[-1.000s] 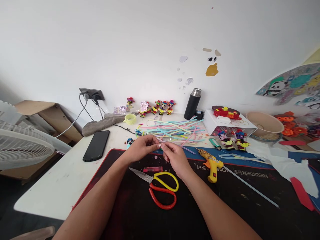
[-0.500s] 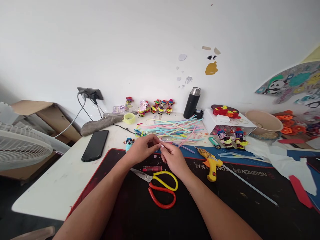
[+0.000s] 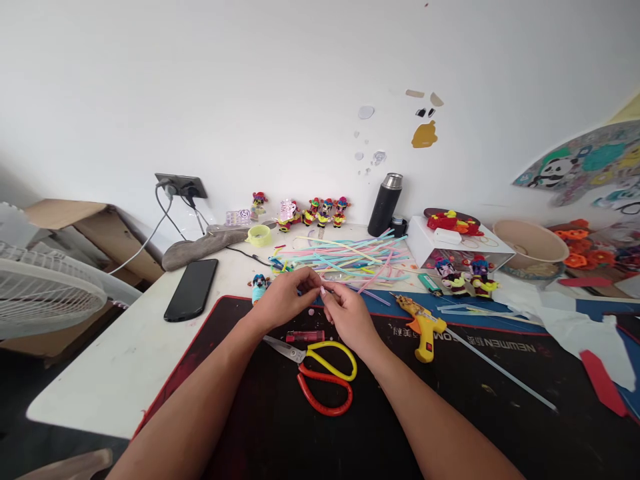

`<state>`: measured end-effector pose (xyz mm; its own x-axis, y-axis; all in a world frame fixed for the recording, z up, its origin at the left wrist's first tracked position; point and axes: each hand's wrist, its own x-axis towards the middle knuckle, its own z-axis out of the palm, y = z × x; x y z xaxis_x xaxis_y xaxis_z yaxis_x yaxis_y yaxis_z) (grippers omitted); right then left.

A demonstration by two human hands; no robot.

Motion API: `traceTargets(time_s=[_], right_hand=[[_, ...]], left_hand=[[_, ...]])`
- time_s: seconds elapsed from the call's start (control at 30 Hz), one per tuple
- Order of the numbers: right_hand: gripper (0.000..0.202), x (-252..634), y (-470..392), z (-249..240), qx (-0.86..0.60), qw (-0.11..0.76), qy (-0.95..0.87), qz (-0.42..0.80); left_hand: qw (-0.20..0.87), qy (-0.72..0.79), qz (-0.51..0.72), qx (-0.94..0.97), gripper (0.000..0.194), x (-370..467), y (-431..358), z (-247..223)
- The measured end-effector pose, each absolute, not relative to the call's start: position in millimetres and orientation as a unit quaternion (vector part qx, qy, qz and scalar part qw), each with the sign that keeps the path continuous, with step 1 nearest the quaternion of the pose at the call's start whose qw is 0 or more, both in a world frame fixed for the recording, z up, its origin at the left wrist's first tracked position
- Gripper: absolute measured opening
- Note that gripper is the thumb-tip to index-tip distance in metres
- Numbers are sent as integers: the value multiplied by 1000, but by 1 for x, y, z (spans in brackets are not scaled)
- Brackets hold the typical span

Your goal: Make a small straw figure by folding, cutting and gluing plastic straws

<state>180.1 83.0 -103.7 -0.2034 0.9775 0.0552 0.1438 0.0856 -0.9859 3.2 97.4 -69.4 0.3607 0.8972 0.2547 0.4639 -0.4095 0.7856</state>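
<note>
My left hand (image 3: 287,297) and my right hand (image 3: 346,312) meet above the back edge of the black mat (image 3: 280,427). Both are closed, fingertips pinched together around a tiny pale pink-white piece (image 3: 323,291), whose kind is too small to make out. Below them lie scissors (image 3: 301,357) with one yellow and one red handle, blades partly apart. A red lighter (image 3: 305,336) rests just behind the scissors. Beside my left hand stands a small figure (image 3: 259,288) with a light blue body, partly hidden by that hand.
Pastel pipe cleaners (image 3: 345,257) are heaped behind my hands. On the right lie a yellow glue gun (image 3: 424,333) and a white box (image 3: 425,247) with figures before it. A phone (image 3: 191,290) and a fan (image 3: 45,287) are left. A black flask (image 3: 385,205) stands by the wall.
My hands stay nearly in place, with only a slight shift of the fingertips around the tiny piece. The whole view has moved very slightly.
</note>
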Motion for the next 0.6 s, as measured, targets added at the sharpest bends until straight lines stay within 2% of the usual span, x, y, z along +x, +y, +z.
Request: traceTargets(time_s=[0.37, 0.6], right_hand=[[46, 179, 82, -101, -449, 424, -600, 508], [47, 181, 83, -104, -462, 455, -575, 499]], left_hand=[[227, 447, 352, 790, 15, 3, 98, -73], [202, 468, 350, 786, 12, 1, 99, -69]])
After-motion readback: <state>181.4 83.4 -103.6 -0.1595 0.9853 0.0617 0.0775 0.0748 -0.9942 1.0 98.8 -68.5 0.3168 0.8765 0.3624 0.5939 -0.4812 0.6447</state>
